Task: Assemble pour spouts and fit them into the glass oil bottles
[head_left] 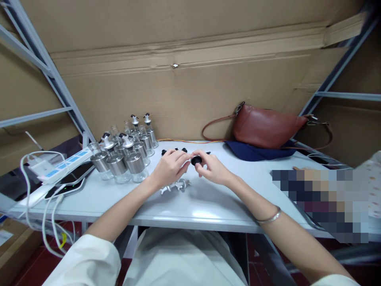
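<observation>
My right hand (212, 169) pinches a small round black stopper-like part (196, 160) between thumb and fingers, above the middle of the table. Close on its left is my left hand (171, 166), fingers stretched toward the part and thumb apart; nothing shows in its grasp. The fingertips of both hands nearly meet. Under my left hand lie white and grey pourer spouts (175, 185). Several small black parts (184, 150) rest just behind the hands, partly covered by them.
Several glass bottles with steel sleeves (135, 162) stand at left, some topped with pourers. Beyond them are a power strip (67, 165), a phone (77, 173) and white cables. A brown bag (264, 126) sits on dark blue cloth (253, 153) at back right. Cardboard (184, 99) walls the back.
</observation>
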Demonstrator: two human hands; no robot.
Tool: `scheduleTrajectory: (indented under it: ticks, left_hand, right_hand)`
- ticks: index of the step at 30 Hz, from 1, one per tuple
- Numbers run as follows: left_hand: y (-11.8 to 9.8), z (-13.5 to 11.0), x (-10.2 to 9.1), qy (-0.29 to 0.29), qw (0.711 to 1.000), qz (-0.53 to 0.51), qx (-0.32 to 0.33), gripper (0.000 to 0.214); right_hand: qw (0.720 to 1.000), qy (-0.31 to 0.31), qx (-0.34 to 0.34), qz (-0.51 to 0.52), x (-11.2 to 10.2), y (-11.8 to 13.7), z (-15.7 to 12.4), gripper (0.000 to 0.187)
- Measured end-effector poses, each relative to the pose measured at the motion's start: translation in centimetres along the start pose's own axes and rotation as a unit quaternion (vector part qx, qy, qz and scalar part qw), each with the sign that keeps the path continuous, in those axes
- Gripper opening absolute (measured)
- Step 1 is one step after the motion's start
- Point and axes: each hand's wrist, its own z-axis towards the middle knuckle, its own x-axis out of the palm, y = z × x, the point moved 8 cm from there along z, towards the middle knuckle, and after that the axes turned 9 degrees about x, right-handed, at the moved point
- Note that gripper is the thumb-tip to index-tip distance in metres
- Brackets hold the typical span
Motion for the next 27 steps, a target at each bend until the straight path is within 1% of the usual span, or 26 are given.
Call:
scheduleTrajectory:
  ticks: [3, 7, 9, 11, 12, 13, 14, 16, 17, 18, 20, 22, 23, 25, 27]
  left_hand:
    - [0.8, 0.1, -1.6, -0.021, 0.999, 0.023, -0.013, 0.016]
    - [2.9, -0.7, -3.8, -0.044, 0.995, 0.056, -0.068, 0.016]
    - [3.7, -1.4, -5.8, -0.082, 0.989, 0.073, -0.099, 0.015]
    - [4.6, -2.5, -8.8, -0.139, 0.974, 0.114, -0.137, 0.014]
    - [5.1, -3.5, -10.6, -0.176, 0.96, 0.146, -0.16, 0.014]
    - [5.8, -4.7, -12.7, -0.222, 0.94, 0.18, -0.186, 0.015]
    - [6.4, -6.3, -14.7, -0.277, 0.915, 0.21, -0.206, 0.018]
    - [8.0, -10.4, -18.5, -0.402, 0.849, 0.237, -0.249, 0.029]
    - [9.2, -12.4, -19.7, -0.435, 0.821, 0.239, -0.283, 0.035]
    - [10.7, -14.4, -20.5, -0.447, 0.795, 0.231, -0.338, 0.037]
    - [14.0, -17.8, -20.5, -0.422, 0.762, 0.176, -0.457, 0.039]
    - [16.2, -19.5, -19.2, -0.356, 0.756, 0.112, -0.538, 0.038]
    - [16.8, -19.9, -18.3, -0.32, 0.758, 0.084, -0.562, 0.036]
    - [17.3, -20.0, -16.8, -0.257, 0.767, 0.041, -0.587, 0.03]
    - [17.1, -19.7, -15.8, -0.224, 0.773, 0.021, -0.593, 0.02]
  right_hand:
    - [0.998, -0.039, -0.018, -0.052, -0.7, 0.4, -0.1, 0.026]
    - [0.992, -0.075, -0.043, -0.094, -1.5, 0.8, -0.2, 0.029]
    - [0.991, -0.081, -0.05, -0.099, -1.7, 0.9, -0.3, 0.029]
    - [0.99, -0.083, -0.059, -0.099, -1.7, 0.9, -0.3, 0.029]
    - [0.989, -0.084, -0.067, -0.1, -1.7, 1.0, -0.3, 0.029]
    - [0.988, -0.085, -0.076, -0.1, -1.7, 1.1, -0.3, 0.029]
    - [0.987, -0.088, -0.088, -0.101, -1.7, 1.2, -0.4, 0.029]
    - [0.984, -0.095, -0.109, -0.103, -1.8, 1.5, -0.5, 0.028]
    - [0.983, -0.099, -0.118, -0.103, -1.8, 1.6, -0.6, 0.027]
    - [0.981, -0.103, -0.125, -0.104, -1.9, 1.8, -0.7, 0.026]
    - [0.979, -0.112, -0.135, -0.105, -2.1, 2.1, -0.9, 0.024]
    - [0.976, -0.123, -0.146, -0.106, -2.3, 2.4, -1.1, 0.023]
    - [0.974, -0.128, -0.151, -0.106, -2.4, 2.5, -1.1, 0.023]
    - [0.972, -0.139, -0.156, -0.106, -2.5, 2.7, -1.2, 0.023]
    - [0.972, -0.145, -0.153, -0.106, -2.6, 2.6, -1.1, 0.023]
